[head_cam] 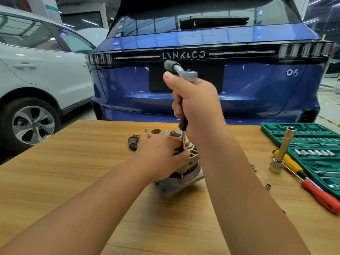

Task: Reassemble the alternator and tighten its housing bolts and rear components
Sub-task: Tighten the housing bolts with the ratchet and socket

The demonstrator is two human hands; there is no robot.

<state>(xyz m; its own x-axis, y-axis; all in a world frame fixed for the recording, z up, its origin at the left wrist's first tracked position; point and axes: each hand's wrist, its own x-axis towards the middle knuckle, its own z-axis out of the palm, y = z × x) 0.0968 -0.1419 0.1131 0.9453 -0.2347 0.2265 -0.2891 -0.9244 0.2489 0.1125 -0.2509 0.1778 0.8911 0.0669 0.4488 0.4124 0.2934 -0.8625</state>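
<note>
The alternator [181, 173] sits on the wooden table [73, 172]. The left hand [160, 153] rests on top of it, fingers curled around the bottom of a long extension bar [183, 140]. The right hand [195, 105] grips the bar up high, just under the ratchet [181, 70].

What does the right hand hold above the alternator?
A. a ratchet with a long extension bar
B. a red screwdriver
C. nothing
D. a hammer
A: the right hand grips the ratchet near its head, and its extension bar runs down to the alternator.
</note>
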